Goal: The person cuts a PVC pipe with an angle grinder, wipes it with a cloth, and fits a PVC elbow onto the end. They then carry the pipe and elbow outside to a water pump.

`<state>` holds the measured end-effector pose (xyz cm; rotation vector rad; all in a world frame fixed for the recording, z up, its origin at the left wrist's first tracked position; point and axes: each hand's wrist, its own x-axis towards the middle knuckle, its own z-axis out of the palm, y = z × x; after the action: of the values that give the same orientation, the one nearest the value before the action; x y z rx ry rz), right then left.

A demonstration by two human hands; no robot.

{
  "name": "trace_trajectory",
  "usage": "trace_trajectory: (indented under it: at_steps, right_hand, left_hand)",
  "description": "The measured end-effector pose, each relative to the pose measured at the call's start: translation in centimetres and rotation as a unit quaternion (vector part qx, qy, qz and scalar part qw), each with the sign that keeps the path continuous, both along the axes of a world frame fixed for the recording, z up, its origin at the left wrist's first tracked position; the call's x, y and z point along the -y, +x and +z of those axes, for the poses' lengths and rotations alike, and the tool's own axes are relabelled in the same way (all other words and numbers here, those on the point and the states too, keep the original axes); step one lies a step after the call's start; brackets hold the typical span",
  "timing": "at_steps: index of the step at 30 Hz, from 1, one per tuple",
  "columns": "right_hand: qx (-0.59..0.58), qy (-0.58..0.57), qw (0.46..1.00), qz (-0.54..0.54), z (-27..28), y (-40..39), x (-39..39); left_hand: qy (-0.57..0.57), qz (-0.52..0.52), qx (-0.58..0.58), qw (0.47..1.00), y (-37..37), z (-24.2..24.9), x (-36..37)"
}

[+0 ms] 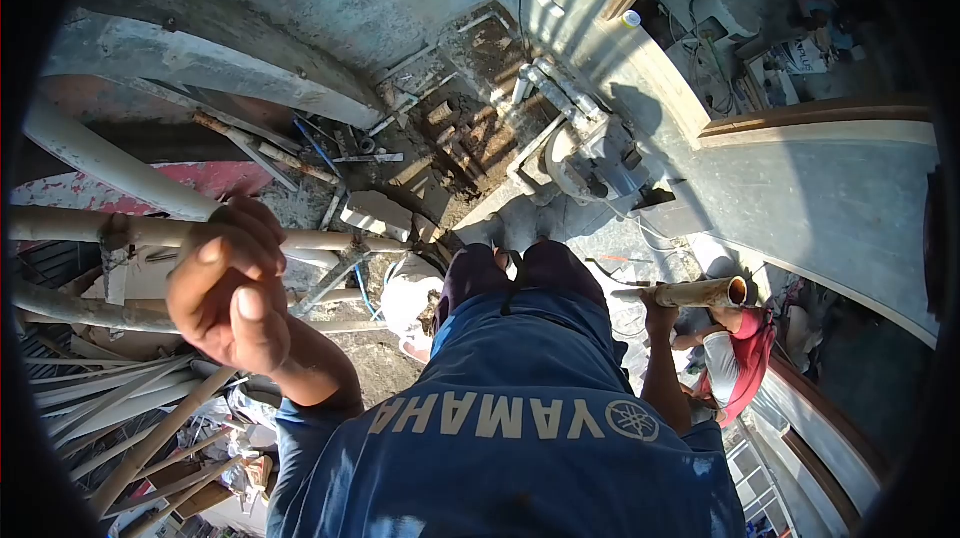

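My left hand (232, 288) is raised close to the camera at the left, its fingers curled in and the thumb bent beside them. Nothing shows in its grip. Behind it in this view runs a long round pole (150, 230). My right hand (661, 316) is closed around a short length of dirty, brown-stained pipe (700, 294), held level at my right side with its open end pointing right. The pipe partly hides the fingers.
A person in red and grey (740, 363) is low at my right. Ahead are a dug pit (465, 153) with bricks and a pump-like machine (590, 158) with pipes. Poles and long pipes (110, 403) crowd the left. A white sack (410, 296) lies beside my legs.
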<state>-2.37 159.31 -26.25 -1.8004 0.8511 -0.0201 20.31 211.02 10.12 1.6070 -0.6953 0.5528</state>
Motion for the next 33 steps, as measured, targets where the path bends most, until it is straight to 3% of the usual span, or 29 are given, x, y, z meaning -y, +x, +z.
trace_trajectory:
  at_steps: [1,2,3,5,6,8,15,17,18,20,21,23,24,27,28,30,31,33]
  right_hand:
    - [-0.001,-0.002,1.0,-0.001,-0.1,0.1,-0.1]
    - [0.005,-0.014,1.0,0.009,-0.3,0.0,-0.2]
    - [0.011,-0.025,0.999,0.018,-0.3,0.2,-0.1]
    - [0.015,-0.039,0.999,0.003,0.5,1.0,-0.4]
    - [0.026,-0.039,0.999,0.011,0.7,1.5,-0.3]
    - [0.038,-0.038,0.998,0.018,0.6,1.8,-0.1]
    - [0.052,-0.031,0.998,0.011,-1.2,2.6,1.9]
    - [0.049,-0.015,0.999,0.003,-1.8,2.9,2.4]
    - [0.049,-0.011,0.999,0.002,-2.5,2.9,2.7]
    - [0.041,0.051,0.998,-0.021,-3.6,3.0,3.4]
    - [0.04,0.052,0.998,-0.024,-3.4,3.4,3.5]
    - [0.028,0.0,0.999,-0.015,-3.2,3.8,3.5]
    - [0.021,-0.014,1.0,-0.012,-2.9,4.0,3.4]
    - [0.004,0.009,1.0,-0.017,-2.6,4.4,3.5]
    - [0.037,0.013,0.999,-0.026,-2.8,4.6,3.3]
    - [0.039,-0.002,0.999,-0.032,-3.7,4.6,4.1]
    - [0.033,-0.023,0.999,-0.014,-4.2,4.4,4.5]
    - [0.049,-0.011,0.998,-0.028,-4.2,4.4,4.5]
  left_hand:
    - [0.008,0.002,0.088,0.996,-0.6,3.6,0.4]
    - [-0.056,-0.072,0.136,0.987,-0.9,6.3,0.9]
    - [-0.021,-0.059,0.187,0.98,-1.8,8.5,0.1]
    - [0.044,-0.25,0.22,0.942,-0.8,12.5,-0.5]
    - [0.043,-0.25,0.222,0.942,-1.5,13.4,0.3]
    - [0.055,-0.122,0.054,0.989,-3.8,14.9,2.9]
    - [0.137,-0.318,0.12,0.931,-1.6,15.6,5.0]
    - [-0.012,-0.281,0.188,0.941,-1.1,14.2,8.1]
    - [-0.009,-0.283,0.188,0.941,-0.7,14.3,8.6]
    - [0.045,-0.428,0.14,0.892,-0.1,14.7,9.4]
    - [0.045,-0.43,0.139,0.891,-1.0,14.4,10.4]
    - [-0.099,-0.324,0.025,0.94,-3.6,13.5,12.9]
    - [-0.102,-0.325,0.016,0.94,-3.7,13.7,13.0]
    - [-0.112,-0.489,-0.067,0.863,-2.6,14.7,13.0]
    - [-0.114,-0.491,-0.06,0.861,-1.8,14.6,13.1]
    - [-0.081,-0.613,0.037,0.785,0.6,14.4,14.6]
    - [-0.084,-0.616,0.041,0.782,0.0,14.3,14.5]
    - [-0.141,-0.593,-0.079,0.789,-1.3,14.5,14.4]
